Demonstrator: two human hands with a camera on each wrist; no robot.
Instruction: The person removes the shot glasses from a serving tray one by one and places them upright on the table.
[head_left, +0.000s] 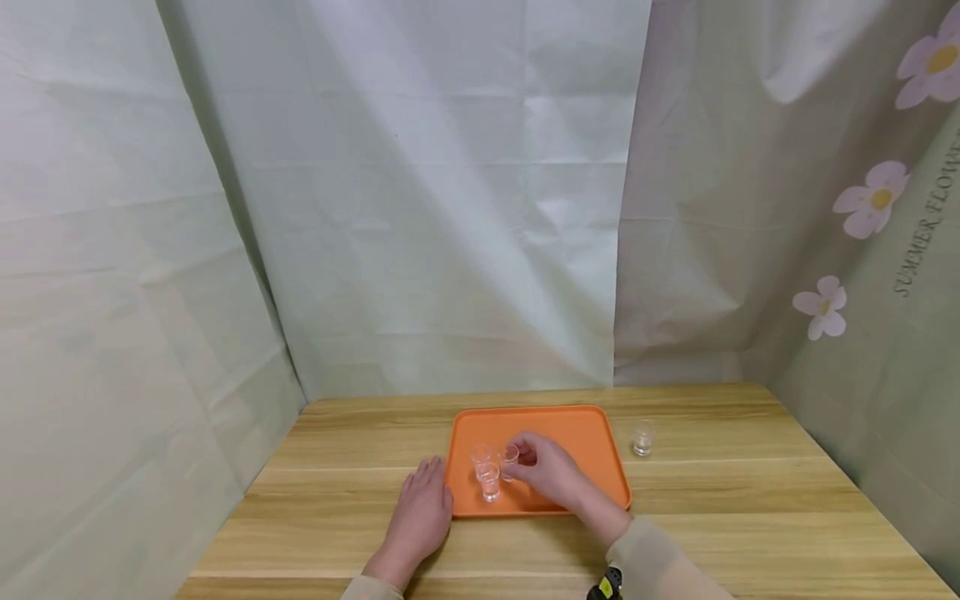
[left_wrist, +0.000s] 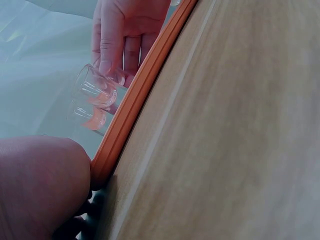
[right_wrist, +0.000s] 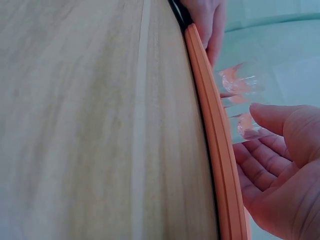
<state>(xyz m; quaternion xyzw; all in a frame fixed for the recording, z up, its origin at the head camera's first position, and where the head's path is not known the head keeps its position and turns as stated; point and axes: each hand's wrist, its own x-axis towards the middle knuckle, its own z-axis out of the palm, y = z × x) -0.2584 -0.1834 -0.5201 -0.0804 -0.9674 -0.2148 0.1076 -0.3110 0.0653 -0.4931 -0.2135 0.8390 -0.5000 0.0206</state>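
Note:
On an orange tray (head_left: 558,429) stand three small clear shot glasses in a tight group. One shot glass (head_left: 490,485) is nearest the front, another (head_left: 480,457) just behind it. My right hand (head_left: 551,471) reaches over the tray from the right and pinches the third shot glass (head_left: 509,465) between thumb and fingers; the right wrist view shows the thumb (right_wrist: 270,116) at that glass. Flat on the table by the tray's left edge lies my left hand (head_left: 422,512), fingers straight, its thumb side against the rim.
A single shot glass (head_left: 642,438) stands on the wooden table (head_left: 712,492), right of the tray. Pale cloth (head_left: 450,250) hangs behind the table and at both sides, printed with flowers (head_left: 870,200) on the right.

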